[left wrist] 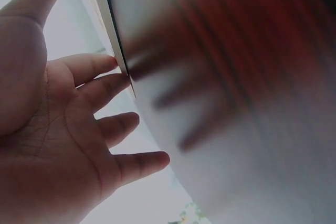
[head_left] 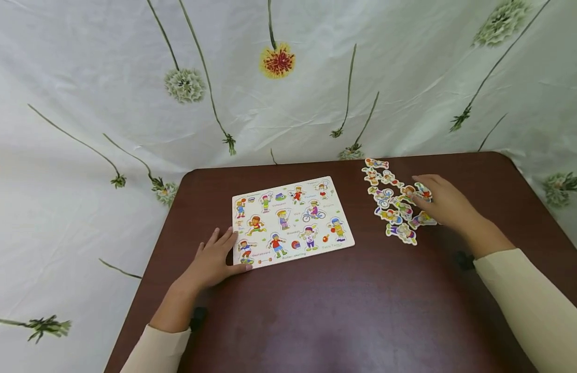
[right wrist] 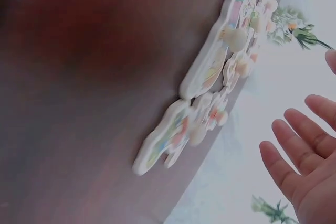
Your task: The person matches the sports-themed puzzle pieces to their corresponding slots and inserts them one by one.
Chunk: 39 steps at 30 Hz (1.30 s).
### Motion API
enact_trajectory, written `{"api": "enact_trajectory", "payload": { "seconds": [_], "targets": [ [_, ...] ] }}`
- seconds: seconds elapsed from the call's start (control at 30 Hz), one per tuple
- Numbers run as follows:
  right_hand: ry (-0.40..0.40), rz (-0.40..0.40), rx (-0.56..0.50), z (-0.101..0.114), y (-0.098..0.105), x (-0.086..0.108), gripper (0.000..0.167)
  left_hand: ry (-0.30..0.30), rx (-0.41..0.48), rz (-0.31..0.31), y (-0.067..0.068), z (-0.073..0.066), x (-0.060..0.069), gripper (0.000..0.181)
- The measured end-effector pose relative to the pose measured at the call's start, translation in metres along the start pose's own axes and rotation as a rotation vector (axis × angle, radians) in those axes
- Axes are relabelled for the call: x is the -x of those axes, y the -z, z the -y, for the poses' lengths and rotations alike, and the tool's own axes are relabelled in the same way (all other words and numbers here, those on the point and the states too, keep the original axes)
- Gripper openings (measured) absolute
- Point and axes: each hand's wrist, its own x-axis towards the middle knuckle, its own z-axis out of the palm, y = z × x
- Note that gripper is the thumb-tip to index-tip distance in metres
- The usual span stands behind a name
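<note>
A white wooden puzzle board (head_left: 265,232) printed with children playing sports lies slightly turned on the dark table. My left hand (head_left: 213,263) is at its left side, fingers spread, with fingertips at the edge and the thumb by the near corner. In the left wrist view, two fingertips (left wrist: 122,80) meet the board's rim. Right of the board lies a cluster of cut-out puzzle pieces (head_left: 401,233). Over the cluster's right side is my right hand (head_left: 449,204), partly covering some pieces. The right wrist view shows its fingers (right wrist: 299,142) loosely extended, apart from a knobbed piece (right wrist: 207,69).
The dark reddish-brown table (head_left: 325,305) has rounded far corners. Behind it and at its sides hangs a pale cloth (head_left: 316,103) printed with dandelions and stems. Several pieces lie close to the table's far edge, some touching or overlapping.
</note>
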Motion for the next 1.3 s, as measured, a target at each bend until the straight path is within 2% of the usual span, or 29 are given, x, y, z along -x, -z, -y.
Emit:
{"api": "enact_trajectory", "payload": {
  "seconds": [0.17, 0.33, 0.73, 1.0, 1.3],
  "targets": [
    [0.006, 0.078, 0.027, 0.009, 0.001, -0.029, 0.061, -0.035, 0.002, 0.01, -0.004, -0.015, -0.001, 0.105],
    [0.005, 0.121, 0.059, 0.017, -0.001, -0.058, 0.058, -0.055, 0.014, 0.023, -0.008, -0.033, -0.003, 0.105],
    [0.022, 0.102, 0.071, 0.024, -0.01, -0.114, 0.045, -0.071, 0.063, 0.067, -0.014, -0.074, -0.018, 0.105],
    [-0.008, 0.131, 0.106, 0.028, -0.019, -0.135, 0.036, -0.072, 0.082, 0.081, -0.012, -0.08, -0.022, 0.102],
    [0.002, 0.137, 0.145, 0.03, -0.023, -0.146, 0.032, -0.055, 0.062, 0.092, -0.012, -0.069, -0.021, 0.097]
  ]
}}
